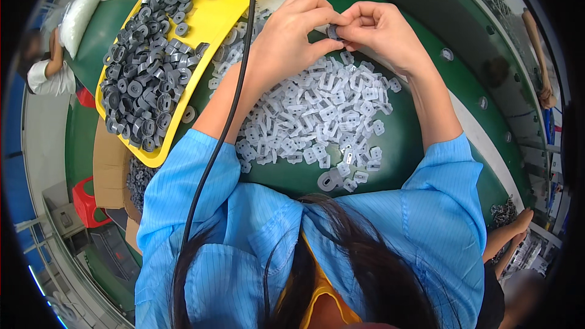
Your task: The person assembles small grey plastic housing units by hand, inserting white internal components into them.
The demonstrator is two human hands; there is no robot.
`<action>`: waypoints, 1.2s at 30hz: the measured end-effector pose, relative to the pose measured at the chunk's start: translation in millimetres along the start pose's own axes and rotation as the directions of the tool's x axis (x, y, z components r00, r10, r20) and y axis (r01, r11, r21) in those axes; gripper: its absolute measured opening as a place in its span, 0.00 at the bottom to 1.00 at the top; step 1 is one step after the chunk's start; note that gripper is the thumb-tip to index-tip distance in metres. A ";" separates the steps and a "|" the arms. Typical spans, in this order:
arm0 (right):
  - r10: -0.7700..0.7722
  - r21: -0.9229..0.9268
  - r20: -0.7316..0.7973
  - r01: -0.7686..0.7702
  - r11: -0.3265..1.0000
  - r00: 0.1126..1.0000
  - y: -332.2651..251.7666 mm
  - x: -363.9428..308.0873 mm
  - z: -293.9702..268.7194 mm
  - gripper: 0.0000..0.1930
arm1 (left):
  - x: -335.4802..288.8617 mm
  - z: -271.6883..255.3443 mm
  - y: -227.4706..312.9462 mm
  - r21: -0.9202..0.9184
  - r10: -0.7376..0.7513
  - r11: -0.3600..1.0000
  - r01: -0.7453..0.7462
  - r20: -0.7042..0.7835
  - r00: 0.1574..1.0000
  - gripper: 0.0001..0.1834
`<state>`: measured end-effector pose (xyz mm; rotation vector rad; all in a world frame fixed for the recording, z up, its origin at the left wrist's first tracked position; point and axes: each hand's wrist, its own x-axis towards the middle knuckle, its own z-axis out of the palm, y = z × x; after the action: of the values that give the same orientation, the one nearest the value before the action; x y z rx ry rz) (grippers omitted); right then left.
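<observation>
My left hand (297,35) reaches to the far side of the work surface, its thumb and index finger pinching a small dark grey plastic cap (333,31). My right hand (379,31) meets it there, fingertips pressed together against the cap's right side. Whatever sits between the right fingertips is hidden. Below both hands spreads a heap of small translucent white plastic clips (317,109). One lighter grey round part (329,180) lies at the heap's near edge, close to my body.
A yellow tray (224,9) full of dark grey caps (143,73) stands on the left. A black cable (234,91) hangs across my left arm. Left of me are a cardboard box (109,158) and a red stool (85,204). Other people are at both sides.
</observation>
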<state>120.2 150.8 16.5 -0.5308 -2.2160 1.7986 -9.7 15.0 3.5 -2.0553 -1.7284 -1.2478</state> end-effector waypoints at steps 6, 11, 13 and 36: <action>-0.104 -0.249 -0.109 0.074 0.966 0.989 -6.4 -6.9 2.6 0.09 | 2.6 4.8 4.9 0.009 -0.073 0.997 0.074 -0.056 0.996 0.17; 0.005 0.069 0.127 -0.014 0.998 0.992 -8.3 -5.3 -2.4 0.09 | 4.1 -3.9 -1.0 0.047 0.066 0.997 -0.066 -0.011 0.998 0.15; -0.277 -0.066 -0.074 0.272 0.960 0.958 0.5 0.7 5.7 0.08 | 3.5 -1.0 -0.7 0.089 0.098 0.992 -0.092 -0.055 0.994 0.15; -0.077 -0.107 -0.072 0.069 0.992 0.994 39.0 35.9 -24.7 0.11 | 5.8 -28.1 -1.0 0.034 -0.186 0.982 0.183 0.124 0.975 0.23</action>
<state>102.6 194.8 -17.8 -0.5228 -2.2562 1.6069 -24.2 2.3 24.9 -2.0407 -2.0215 -1.1627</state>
